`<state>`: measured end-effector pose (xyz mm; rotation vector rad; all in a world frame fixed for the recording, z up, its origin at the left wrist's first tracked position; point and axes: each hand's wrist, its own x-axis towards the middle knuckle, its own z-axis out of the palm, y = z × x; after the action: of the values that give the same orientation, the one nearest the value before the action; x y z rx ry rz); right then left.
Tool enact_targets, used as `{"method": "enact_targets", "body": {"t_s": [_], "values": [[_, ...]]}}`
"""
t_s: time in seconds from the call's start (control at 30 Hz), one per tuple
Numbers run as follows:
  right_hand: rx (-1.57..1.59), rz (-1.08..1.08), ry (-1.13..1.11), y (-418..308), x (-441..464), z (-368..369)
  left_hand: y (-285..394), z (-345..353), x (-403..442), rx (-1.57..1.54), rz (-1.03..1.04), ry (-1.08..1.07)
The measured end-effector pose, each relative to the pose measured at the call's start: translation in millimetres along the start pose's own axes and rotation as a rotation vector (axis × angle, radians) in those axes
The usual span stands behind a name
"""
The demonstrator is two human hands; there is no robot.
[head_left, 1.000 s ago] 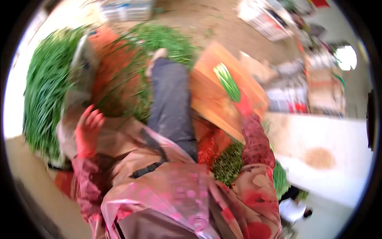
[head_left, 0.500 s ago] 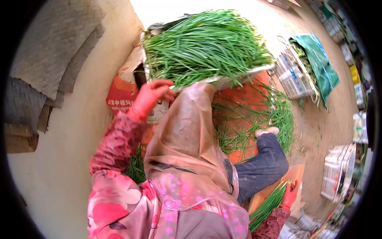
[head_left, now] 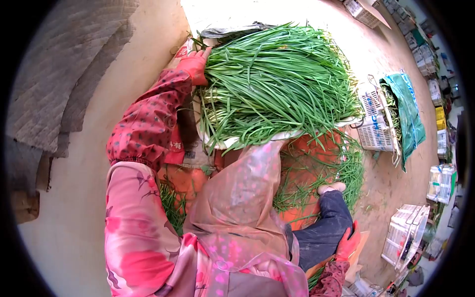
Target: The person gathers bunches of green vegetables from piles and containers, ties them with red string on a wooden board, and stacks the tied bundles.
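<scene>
A big heap of long green chives (head_left: 282,84) lies in a white-rimmed crate (head_left: 237,143) in front of me. My left hand (head_left: 194,65), in a red glove, reaches to the heap's left edge. Its fingers are stretched out against the chives and grip nothing that I can see. At the lower right my right hand (head_left: 348,243), also gloved in red, is open beside my bent knee. Close to its wrist, a small bunch of chives (head_left: 315,278) shows partly behind my sleeve and leg.
Loose chives (head_left: 349,173) are scattered over the orange-red surface (head_left: 309,158) around my foot. A white basket (head_left: 373,121) with a green sack (head_left: 408,114) stands to the right. Further right is another white crate (head_left: 403,230). A pale wall (head_left: 94,163) runs along the left.
My left hand has moved forward from near my knee to the heap's left edge. My right hand has come away from the chive bunch toward my leg. The view has shifted.
</scene>
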<state>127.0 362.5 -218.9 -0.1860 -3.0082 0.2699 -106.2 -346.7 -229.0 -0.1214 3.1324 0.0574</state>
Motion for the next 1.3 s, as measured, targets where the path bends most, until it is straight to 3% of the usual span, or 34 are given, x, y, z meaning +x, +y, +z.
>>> {"method": "enact_targets", "body": {"t_s": [0.07, 0.13, 0.2, 0.27, 0.33, 0.43, 0.5, 0.57, 0.63, 0.7, 0.8, 0.83, 0.87, 0.93, 0.97, 1.0, 1.03, 1.07, 1.1, 1.17, 1.23, 1.27, 1.3], "values": [[-0.037, 0.023, 0.009, 2.1, 0.1, 6.5, 0.4, -0.5, 13.7, -0.189, -0.100, -0.223], [-0.067, 0.038, 0.018, -3.6, 4.3, 10.0, -7.3, 2.5, 21.5, -0.195, -0.053, -0.197], [-0.068, 0.061, 0.035, -12.1, 6.2, 9.3, -11.4, 7.1, 29.8, -0.223, -0.114, -0.351], [-0.069, 0.076, 0.029, -13.8, 9.6, 11.8, -19.8, 18.2, 31.5, -0.213, -0.069, -0.278], [-0.065, 0.092, 0.033, -23.3, 16.0, 11.8, -20.6, 13.2, 33.9, -0.273, 0.049, -0.400], [-0.129, 0.112, -0.104, -47.3, 33.3, 11.4, -24.0, 17.7, 29.3, -0.249, 0.020, -0.316], [0.074, -0.036, -0.022, -84.8, 47.6, 22.1, -30.7, 18.0, 35.1, -0.191, 0.045, -0.298], [0.444, -0.048, -0.098, -155.9, 66.3, 23.8, -39.6, 22.6, 46.3, -0.123, 0.098, -0.223], [1.020, 0.071, -0.446, -243.0, 78.9, 20.3, -22.6, -4.3, 38.0, -0.068, 0.074, -0.218], [1.347, 0.110, -0.946, -314.3, 91.5, 23.1, 2.4, -40.1, 24.8, -0.015, 0.061, -0.177], [1.480, 0.071, -1.274, -407.1, 96.3, 43.3, 35.3, -81.0, 0.6, 0.043, 0.079, -0.190], [1.618, 0.171, -1.325, -427.0, 98.8, 62.4, 46.7, -77.0, -12.4, 0.042, 0.085, -0.177], [1.756, 0.269, -1.370, -442.4, 104.0, 83.9, 58.4, -73.5, -25.6, 0.042, 0.090, -0.164], [1.948, 0.227, -1.357, -463.1, 115.1, 106.8, 91.0, -76.4, -59.2, 0.049, 0.111, -0.083], [1.927, 0.463, -1.344, -466.6, 114.2, 117.6, 112.5, -83.6, -79.9, 0.057, 0.125, -0.016], [2.140, 0.523, -1.406, -470.1, 107.6, 117.3, 129.2, -76.3, -91.9, 0.072, 0.123, -0.067], [2.191, 0.611, -1.306, -467.9, 102.0, 127.6, 146.8, -54.6, -108.6, 0.232, 0.073, 0.200], [2.228, 0.697, -1.203, -463.0, 95.8, 138.4, 157.3, -44.8, -119.3, 0.266, 0.055, 0.253], [2.136, 0.780, -1.360, -453.1, 91.8, 107.2, 168.4, -43.3, -132.2, 0.314, 0.062, 0.238], [2.136, 0.741, -1.324, -434.0, 90.5, 123.1, 177.6, -59.7, -145.4, 0.355, 0.078, 0.226], [2.127, 0.766, -1.273, -424.4, 93.5, 133.2, 174.5, -99.2, -151.3, -0.174, 0.056, -0.217], [2.143, 0.675, -1.144, -423.5, 95.6, 139.8, 155.0, -89.9, -155.7, -0.354, 0.143, 0.170], [2.155, 0.587, -1.017, -423.7, 95.3, 143.2, 142.0, -89.4, -151.6, -0.553, 0.045, 0.484]]}}
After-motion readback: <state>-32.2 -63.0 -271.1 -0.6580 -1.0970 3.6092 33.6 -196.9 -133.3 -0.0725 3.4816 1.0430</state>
